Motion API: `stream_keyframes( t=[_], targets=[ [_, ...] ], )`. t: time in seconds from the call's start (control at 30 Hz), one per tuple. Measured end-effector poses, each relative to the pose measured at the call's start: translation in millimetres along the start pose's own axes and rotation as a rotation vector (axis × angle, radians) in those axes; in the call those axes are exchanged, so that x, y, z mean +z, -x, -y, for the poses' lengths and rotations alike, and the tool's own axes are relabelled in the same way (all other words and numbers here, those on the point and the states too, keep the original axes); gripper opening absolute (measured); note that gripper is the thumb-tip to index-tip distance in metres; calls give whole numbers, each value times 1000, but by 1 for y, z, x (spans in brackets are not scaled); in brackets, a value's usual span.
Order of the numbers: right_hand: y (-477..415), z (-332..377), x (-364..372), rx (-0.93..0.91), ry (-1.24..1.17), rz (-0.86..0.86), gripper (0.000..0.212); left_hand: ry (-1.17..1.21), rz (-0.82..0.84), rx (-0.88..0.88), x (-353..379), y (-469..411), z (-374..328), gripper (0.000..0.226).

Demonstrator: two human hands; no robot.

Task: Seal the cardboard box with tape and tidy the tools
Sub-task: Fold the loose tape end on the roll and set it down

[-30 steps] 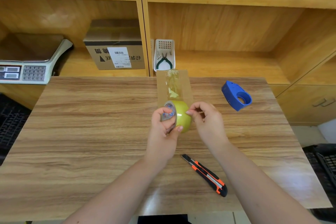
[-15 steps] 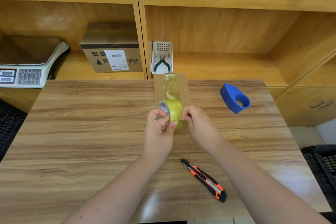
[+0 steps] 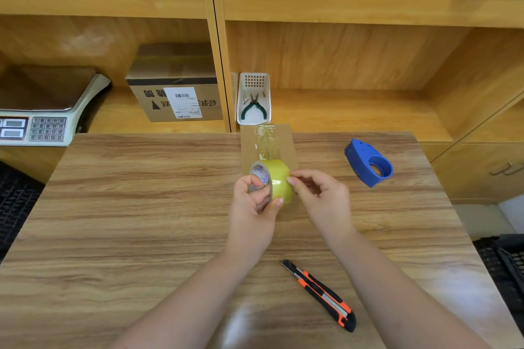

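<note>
A flat brown cardboard box [image 3: 286, 140] lies at the table's far middle, with clear tape down its centre. My left hand [image 3: 255, 201] grips a yellow tape roll [image 3: 279, 181] just above the box's near end, thumb in the core. My right hand [image 3: 319, 195] pinches the roll's right side with its fingertips. A blue tape dispenser [image 3: 368, 163] sits to the right on the table. An orange and black utility knife [image 3: 321, 295] lies near the front edge, between my forearms.
A white basket [image 3: 254, 81] with green pliers [image 3: 253, 109] stands on the shelf behind the box. A labelled carton [image 3: 175, 93] and a weighing scale [image 3: 42, 113] sit on the left shelf. Black crates flank the wooden table [image 3: 127, 221].
Both hands and the roll have shifted slightly away from me along the box. The camera view has tilted a little. The knife and dispenser have not moved.
</note>
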State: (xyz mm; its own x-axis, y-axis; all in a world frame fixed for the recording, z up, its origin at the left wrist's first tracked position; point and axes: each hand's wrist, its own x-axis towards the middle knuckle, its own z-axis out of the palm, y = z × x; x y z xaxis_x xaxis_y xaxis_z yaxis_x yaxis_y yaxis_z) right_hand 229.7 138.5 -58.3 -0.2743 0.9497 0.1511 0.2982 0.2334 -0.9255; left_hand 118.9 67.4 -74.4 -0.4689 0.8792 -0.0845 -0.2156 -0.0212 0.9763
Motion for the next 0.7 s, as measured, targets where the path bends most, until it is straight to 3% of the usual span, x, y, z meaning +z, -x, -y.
stream_keyframes(
  t=[0.27, 0.47, 0.7],
  targets=[
    [-19, 8, -3, 75, -38, 112, 17, -201, -29, 87, 0, 3, -3, 51],
    [-18, 6, 4, 16, -7, 80, 28, -245, -40, 129, 2, 4, -8, 55],
    [-20, 3, 8, -110, 107, 85, 21, -207, -31, 180, 3, 4, -15, 61]
  ],
)
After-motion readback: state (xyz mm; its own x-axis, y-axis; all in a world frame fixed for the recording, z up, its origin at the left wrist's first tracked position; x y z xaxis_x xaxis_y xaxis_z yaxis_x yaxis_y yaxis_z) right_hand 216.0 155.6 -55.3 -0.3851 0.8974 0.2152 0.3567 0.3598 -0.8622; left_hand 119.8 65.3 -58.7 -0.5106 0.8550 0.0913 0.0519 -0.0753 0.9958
